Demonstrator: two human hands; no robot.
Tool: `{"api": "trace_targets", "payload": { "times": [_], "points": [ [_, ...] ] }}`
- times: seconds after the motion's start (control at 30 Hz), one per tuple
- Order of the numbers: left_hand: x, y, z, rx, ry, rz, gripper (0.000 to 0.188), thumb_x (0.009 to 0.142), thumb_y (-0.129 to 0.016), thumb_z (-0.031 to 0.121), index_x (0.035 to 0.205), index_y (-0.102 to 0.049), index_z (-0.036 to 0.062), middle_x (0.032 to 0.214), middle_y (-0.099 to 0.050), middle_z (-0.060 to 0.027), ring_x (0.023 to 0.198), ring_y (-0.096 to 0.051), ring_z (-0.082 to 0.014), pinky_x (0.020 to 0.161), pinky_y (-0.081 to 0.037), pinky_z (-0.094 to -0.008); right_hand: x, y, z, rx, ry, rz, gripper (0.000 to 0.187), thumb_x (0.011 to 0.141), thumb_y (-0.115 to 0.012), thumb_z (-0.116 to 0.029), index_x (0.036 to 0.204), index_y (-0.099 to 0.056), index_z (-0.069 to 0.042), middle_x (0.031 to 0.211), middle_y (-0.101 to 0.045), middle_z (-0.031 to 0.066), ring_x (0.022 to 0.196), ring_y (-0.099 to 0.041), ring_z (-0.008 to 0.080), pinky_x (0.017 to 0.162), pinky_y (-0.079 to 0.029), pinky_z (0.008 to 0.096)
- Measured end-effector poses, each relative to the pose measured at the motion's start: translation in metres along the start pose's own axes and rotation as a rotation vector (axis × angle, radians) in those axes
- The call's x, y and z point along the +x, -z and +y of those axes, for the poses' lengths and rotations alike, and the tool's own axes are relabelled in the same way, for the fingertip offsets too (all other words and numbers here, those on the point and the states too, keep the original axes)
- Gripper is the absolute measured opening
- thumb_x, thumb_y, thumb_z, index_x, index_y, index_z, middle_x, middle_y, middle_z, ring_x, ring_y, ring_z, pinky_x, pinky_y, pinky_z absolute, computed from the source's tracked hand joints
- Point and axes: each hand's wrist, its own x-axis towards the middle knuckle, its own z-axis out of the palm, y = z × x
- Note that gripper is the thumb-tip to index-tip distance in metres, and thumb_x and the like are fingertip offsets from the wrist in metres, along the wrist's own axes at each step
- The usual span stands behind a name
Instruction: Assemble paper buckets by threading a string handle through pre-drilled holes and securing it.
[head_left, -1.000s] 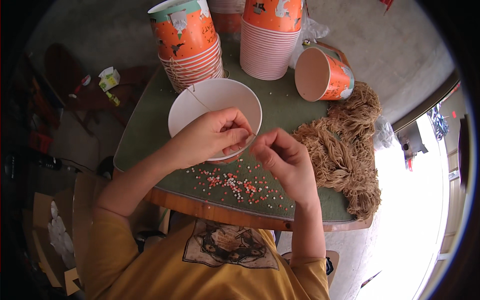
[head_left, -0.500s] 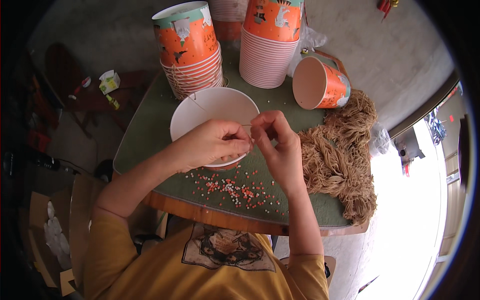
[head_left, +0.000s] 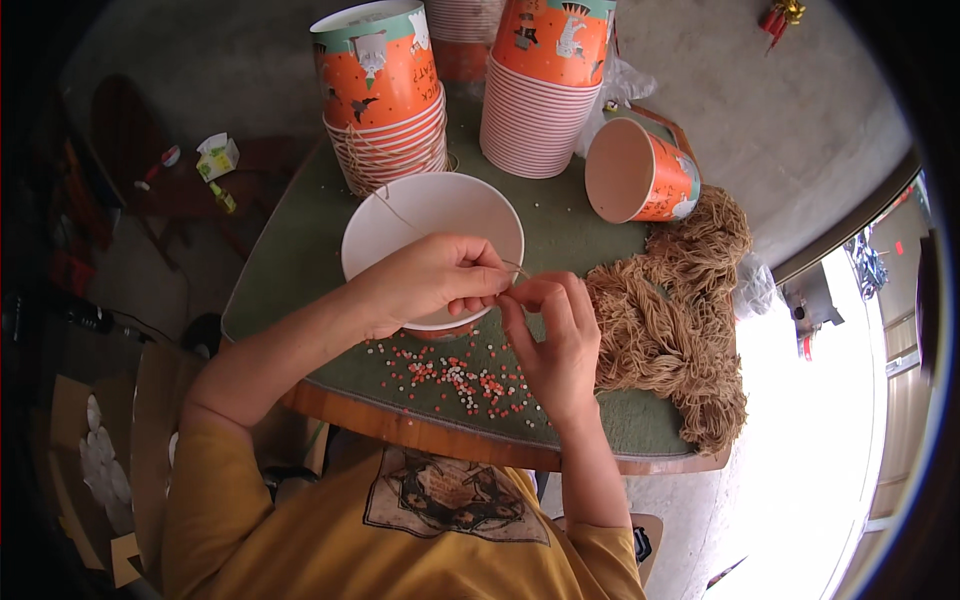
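Observation:
My left hand is closed in a pinch on a thin tan string, over the near rim of a white-lined paper bucket. Fingertip to fingertip with it, my right hand also pinches at the string, just right of the bucket. Whether a bead sits between the fingers is too small to tell. Part of a string drapes over the bucket's far left rim and down inside. Orange and white beads lie scattered on the green tabletop below my hands.
Two stacks of orange paper buckets, a left stack wound with string and a right stack, stand at the back. One bucket lies on its side, beside a heap of tan string. Cardboard boxes sit at lower left.
My right hand has turned and dropped slightly, its fingers now lower against the left hand's fingertips. The left hand stays almost in place; the whole view has shifted a little.

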Motion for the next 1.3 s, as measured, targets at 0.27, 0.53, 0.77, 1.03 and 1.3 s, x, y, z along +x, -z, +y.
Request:
{"api": "trace_targets", "payload": {
  "times": [0.27, 0.53, 0.77, 1.03, 1.3],
  "points": [
    [-0.002, -0.004, 0.005, 0.093, -0.009, -0.070, 0.013, 0.095, -0.058, 0.017, 0.095, -0.060, 0.0046, 0.083, -0.059, 0.0008, 0.072, -0.052, -0.0044, 0.062, -0.042, -0.0190, -0.008, 0.000, 0.002, 0.811, -0.675, -0.060, 0.010, 0.092, -0.063, -0.010, 0.091, -0.056, -0.003, 0.078, -0.055, -0.0023, 0.065, -0.050, 0.0063, 0.060, -0.043, 0.0219],
    [0.004, 0.002, -0.001, -0.076, 0.029, -0.195, 0.013, 0.097, -0.056, 0.013, 0.102, -0.058, 0.0005, 0.089, -0.061, -0.0030, 0.077, -0.058, -0.0089, 0.066, -0.047, -0.0222, -0.016, -0.004, -0.024, 0.742, -0.667, 0.011, 0.010, 0.090, -0.068, -0.008, 0.089, -0.060, -0.002, 0.076, -0.058, -0.0044, 0.067, -0.049, 0.0014, 0.059, -0.042, 0.0183],
    [-0.001, 0.001, 0.006, -0.137, 0.094, -0.149, 0.013, 0.095, -0.057, 0.009, 0.104, -0.059, 0.0001, 0.095, -0.062, -0.0049, 0.081, -0.060, -0.0100, 0.072, -0.051, -0.0235, -0.021, -0.004, -0.020, 0.096, -0.202, 0.070, 0.012, 0.081, -0.073, 0.000, 0.088, -0.065, -0.003, 0.074, -0.058, 0.0025, 0.061, -0.052, 0.0092, 0.054, -0.043, 0.0243],
    [-0.004, -0.002, 0.003, 0.004, -0.034, -0.118, 0.008, 0.094, -0.058, 0.005, 0.101, -0.057, 0.0000, 0.088, -0.061, -0.0042, 0.077, -0.060, -0.0092, 0.071, -0.051, -0.0238, -0.022, 0.008, -0.017, -0.077, 0.008, 0.011, 0.020, 0.080, -0.073, -0.002, 0.099, -0.068, -0.006, 0.071, -0.055, 0.0040, 0.060, -0.054, 0.0166, 0.053, -0.045, 0.0308],
    [-0.013, -0.016, -0.005, 0.865, -0.619, 0.229, 0.010, 0.089, -0.057, -0.001, 0.097, -0.053, 0.0024, 0.086, -0.059, -0.0071, 0.079, -0.062, -0.0198, 0.070, -0.050, -0.0311, -0.022, 0.008, -0.015, 0.444, -0.460, 0.009, 0.011, 0.091, -0.061, -0.001, 0.102, -0.060, 0.000, 0.080, -0.065, 0.0064, 0.064, -0.060, 0.0093, 0.060, -0.049, 0.0248]
  ]
}}
